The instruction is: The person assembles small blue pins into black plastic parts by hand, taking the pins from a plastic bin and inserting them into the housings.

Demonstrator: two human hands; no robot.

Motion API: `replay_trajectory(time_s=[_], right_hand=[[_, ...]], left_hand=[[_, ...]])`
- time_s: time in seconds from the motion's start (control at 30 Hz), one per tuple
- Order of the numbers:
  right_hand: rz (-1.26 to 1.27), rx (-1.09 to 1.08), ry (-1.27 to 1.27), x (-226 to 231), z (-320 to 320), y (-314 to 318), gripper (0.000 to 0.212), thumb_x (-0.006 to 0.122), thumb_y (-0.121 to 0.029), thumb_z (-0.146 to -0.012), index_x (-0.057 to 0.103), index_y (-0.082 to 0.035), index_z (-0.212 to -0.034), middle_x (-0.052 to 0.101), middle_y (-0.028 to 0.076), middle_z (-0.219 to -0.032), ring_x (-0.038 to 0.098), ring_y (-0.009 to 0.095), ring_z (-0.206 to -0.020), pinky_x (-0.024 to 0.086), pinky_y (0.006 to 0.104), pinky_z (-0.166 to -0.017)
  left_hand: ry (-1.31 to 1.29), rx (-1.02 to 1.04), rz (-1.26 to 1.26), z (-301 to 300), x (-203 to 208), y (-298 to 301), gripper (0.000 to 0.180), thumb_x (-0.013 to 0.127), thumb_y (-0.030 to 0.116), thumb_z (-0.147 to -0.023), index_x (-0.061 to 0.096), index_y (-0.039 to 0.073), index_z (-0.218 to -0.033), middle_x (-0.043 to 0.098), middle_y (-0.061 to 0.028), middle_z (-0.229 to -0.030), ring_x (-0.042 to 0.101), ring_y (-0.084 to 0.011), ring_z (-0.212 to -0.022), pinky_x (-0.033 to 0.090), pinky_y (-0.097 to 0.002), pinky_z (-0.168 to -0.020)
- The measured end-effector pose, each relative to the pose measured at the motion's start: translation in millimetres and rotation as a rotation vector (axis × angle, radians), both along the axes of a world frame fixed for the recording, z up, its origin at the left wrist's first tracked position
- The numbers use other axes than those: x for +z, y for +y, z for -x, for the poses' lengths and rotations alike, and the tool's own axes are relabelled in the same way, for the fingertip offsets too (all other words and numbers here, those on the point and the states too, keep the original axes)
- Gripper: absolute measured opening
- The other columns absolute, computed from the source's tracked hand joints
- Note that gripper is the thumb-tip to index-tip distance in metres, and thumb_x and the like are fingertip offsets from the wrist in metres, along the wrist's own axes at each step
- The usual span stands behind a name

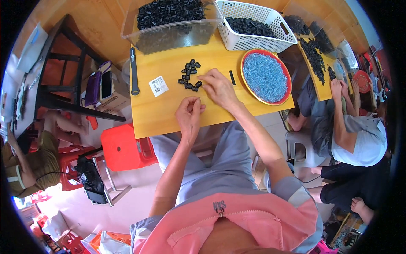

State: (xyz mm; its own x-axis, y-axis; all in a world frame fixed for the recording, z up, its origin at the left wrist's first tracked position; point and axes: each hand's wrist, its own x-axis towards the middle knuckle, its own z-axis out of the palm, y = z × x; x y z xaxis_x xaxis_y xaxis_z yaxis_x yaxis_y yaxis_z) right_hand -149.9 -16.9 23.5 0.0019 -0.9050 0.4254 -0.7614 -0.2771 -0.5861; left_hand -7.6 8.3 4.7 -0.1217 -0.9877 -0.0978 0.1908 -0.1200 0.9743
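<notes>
We see two bare hands over a yellow wooden tabletop [163,116], with a loose cluster of small black pieces [187,77] lying near its middle, slightly toward the left edge. The right hand [219,89] reaches in from the near edge to the right side of that cluster. Its thumb and forefinger are drawn close at the tips, just beside the pieces, while the other fingers bend inward; we cannot tell whether a piece is caught between them. The left hand [189,116] is nearer the near edge, its fingers curled and its thumb lying against the forefinger. We cannot tell whether it grips anything.

Toward the left edge we find a white square label [158,86], and along that edge, near the far left corner, a dark narrow strap [134,70]. A clear plastic bin [177,40] full of black parts [171,12] stands at the far edge, toward the left corner; beside it, at the far right corner, is a white perforated basket [253,43] with more black parts inside. By the right edge we see a red round tray [289,81] filled with pale blue bits [265,76], and a short black strip [231,77] lies between it and the right hand. A red stool [122,146] stands beside the near left corner.
</notes>
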Motion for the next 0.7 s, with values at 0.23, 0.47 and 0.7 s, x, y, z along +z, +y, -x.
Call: replay_trajectory(time_s=[0.23, 0.47, 0.7], right_hand=[[-0.063, 0.079, 0.076, -2, -3, -6, 0.016, 0.063, -0.004, -0.07, 0.056, -0.003, -0.085, 0.049, 0.01, -0.084, 0.052, 0.028, -0.085, 0.044, 0.0382, -0.072], [-0.079, 0.077, -0.09, -7, 3, 9, 0.018, 0.06, 0.003, -0.071, 0.054, 0.0, -0.088, 0.052, 0.011, -0.08, 0.055, 0.027, -0.076, 0.045, 0.0347, -0.066], [-0.14, 0.073, -0.402, 10, -18, 50, 0.016, 0.054, 0.008, -0.071, 0.054, 0.002, -0.086, 0.055, 0.012, -0.079, 0.057, 0.022, -0.07, 0.047, 0.0302, -0.062]], left_hand=[[-0.037, -0.01, -0.004, -2, -7, -1, 0.011, 0.053, 0.007, -0.086, 0.054, -0.002, -0.093, 0.057, -0.0063, -0.081, 0.059, -0.0121, -0.069, 0.05, -0.0224, -0.063], [0.051, -0.028, 0.006, -3, -4, -2, 0.018, 0.054, 0.002, -0.084, 0.053, -0.003, -0.102, 0.057, -0.0054, -0.086, 0.059, -0.0112, -0.073, 0.049, -0.0216, -0.065], [0.068, -0.153, 0.073, -11, -12, -6, 0.022, 0.059, -0.003, -0.079, 0.06, -0.001, -0.101, 0.059, -0.0049, -0.087, 0.059, -0.0103, -0.076, 0.049, -0.0211, -0.069]])
